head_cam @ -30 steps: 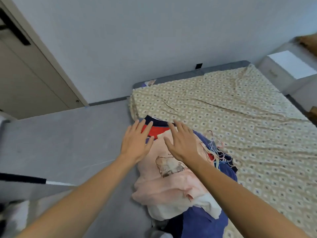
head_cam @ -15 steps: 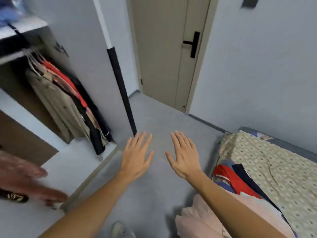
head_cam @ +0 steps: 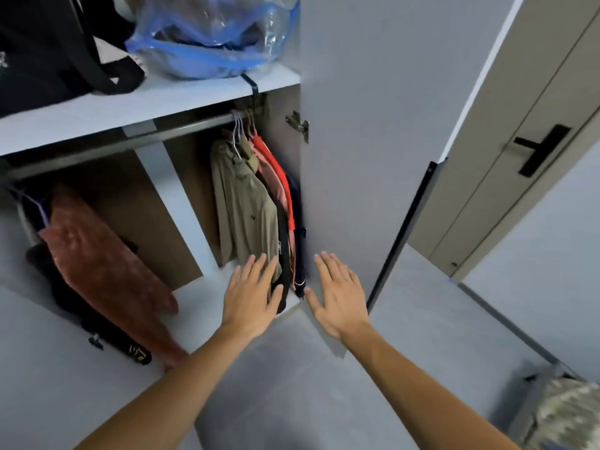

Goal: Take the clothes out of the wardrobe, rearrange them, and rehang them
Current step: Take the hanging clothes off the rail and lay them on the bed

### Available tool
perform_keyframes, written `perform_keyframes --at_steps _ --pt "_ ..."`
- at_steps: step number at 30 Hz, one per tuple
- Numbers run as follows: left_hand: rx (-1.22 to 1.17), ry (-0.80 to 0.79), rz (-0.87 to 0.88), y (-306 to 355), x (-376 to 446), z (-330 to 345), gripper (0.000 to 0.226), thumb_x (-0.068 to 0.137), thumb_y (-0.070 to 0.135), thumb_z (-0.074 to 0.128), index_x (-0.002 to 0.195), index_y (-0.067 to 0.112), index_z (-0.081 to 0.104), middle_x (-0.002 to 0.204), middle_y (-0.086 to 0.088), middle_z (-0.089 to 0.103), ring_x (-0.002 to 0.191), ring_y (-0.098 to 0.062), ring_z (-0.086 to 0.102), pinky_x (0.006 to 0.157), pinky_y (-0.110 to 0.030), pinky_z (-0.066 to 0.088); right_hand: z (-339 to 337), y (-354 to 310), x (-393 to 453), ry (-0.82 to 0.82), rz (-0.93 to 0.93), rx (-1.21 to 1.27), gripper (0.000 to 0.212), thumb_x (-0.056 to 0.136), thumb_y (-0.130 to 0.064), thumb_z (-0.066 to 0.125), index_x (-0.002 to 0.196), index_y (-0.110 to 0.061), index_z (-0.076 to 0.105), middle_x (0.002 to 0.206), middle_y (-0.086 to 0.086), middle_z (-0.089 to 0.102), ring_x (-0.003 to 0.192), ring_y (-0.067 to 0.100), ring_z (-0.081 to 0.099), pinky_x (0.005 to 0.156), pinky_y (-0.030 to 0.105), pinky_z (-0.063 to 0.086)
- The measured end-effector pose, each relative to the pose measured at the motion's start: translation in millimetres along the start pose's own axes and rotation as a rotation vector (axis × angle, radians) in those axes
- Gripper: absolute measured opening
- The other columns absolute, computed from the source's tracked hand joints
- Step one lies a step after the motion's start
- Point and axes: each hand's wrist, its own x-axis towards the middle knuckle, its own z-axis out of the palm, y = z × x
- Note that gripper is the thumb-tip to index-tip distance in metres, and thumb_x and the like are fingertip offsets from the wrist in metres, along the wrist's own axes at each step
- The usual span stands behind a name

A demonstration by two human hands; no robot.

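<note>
Clothes (head_cam: 251,203) hang bunched at the rail's (head_cam: 181,129) right end inside the open wardrobe (head_cam: 341,131). We reach with our left hand (head_cam: 251,298) and right hand (head_cam: 339,297), each grip flat-open, holding nothing. No readable labels; gold lettering on a black garment (head_cam: 138,352) is illegible.

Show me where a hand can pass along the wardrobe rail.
Free: the bare rail between the rust garment at the left and the khaki shirt. Crowded: the right end, where shirts hang packed against the wardrobe side panel.
</note>
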Motion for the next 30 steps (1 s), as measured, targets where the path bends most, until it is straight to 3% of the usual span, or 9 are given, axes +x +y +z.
perform_keyframes --at_steps 4,10,16,22,27,30 --pt "0.037 0.008 -0.078 -44 43 -15 0.064 0.107 0.051 0.033 0.164 0.025 0.024 0.167 -0.005 0.034 0.157 -0.027 0.024 0.126 -0.047 0.023 13 -21 72 -0.017 -0.028 0.037 0.07 0.105 -0.052 0.032 0.166 -0.018 0.021 0.172 0.003 0.024 0.159 0.021 0.02 0.128 0.041 0.021" --pt "0.101 0.01 -0.175 -82 120 -20 0.063 0.105 0.049 0.042 0.161 0.021 0.033 0.16 -0.008 0.045 0.15 -0.031 0.037 0.119 -0.052 0.037 27 -24 180 -0.063 -0.139 0.04 0.062 0.108 -0.038 0.04 0.164 -0.016 0.027 0.169 0.005 0.029 0.157 0.023 0.026 0.125 0.041 0.026" --pt "0.08 0.013 -0.194 -94 195 -16 0.061 0.105 0.048 0.042 0.159 0.019 0.036 0.143 -0.008 0.057 0.131 -0.026 0.054 0.102 -0.043 0.051 41 -11 276 -0.124 -0.21 0.046 0.062 0.106 -0.031 0.042 0.164 -0.017 0.026 0.169 0.004 0.029 0.156 0.024 0.027 0.124 0.042 0.03" --pt "0.028 -0.016 -0.225 -103 262 -8 0.061 0.104 0.052 0.032 0.16 0.027 0.03 0.146 -0.005 0.053 0.133 -0.026 0.051 0.102 -0.045 0.05 54 0 341 -0.208 -0.229 -0.008 0.067 0.103 -0.028 0.049 0.165 -0.017 0.025 0.169 0.004 0.029 0.155 0.025 0.029 0.121 0.047 0.035" --pt "0.022 -0.052 -0.187 -118 304 8 0.06 0.104 0.051 0.029 0.161 0.034 0.025 0.148 -0.006 0.051 0.133 -0.027 0.05 0.101 -0.045 0.049 64 -5 370 -0.174 -0.238 -0.114 0.065 0.096 -0.026 0.056 0.158 -0.015 0.04 0.152 0.003 0.05 0.138 0.028 0.044 0.1 0.047 0.049" --pt "0.007 -0.096 -0.17 -125 318 14 0.055 0.106 0.049 0.031 0.16 0.037 0.026 0.149 -0.005 0.05 0.133 -0.027 0.049 0.101 -0.047 0.047 69 -7 378 -0.146 -0.265 -0.191 0.067 0.088 -0.026 0.065 0.151 -0.014 0.049 0.138 0.004 0.056 0.125 0.031 0.046 0.091 0.046 0.048"
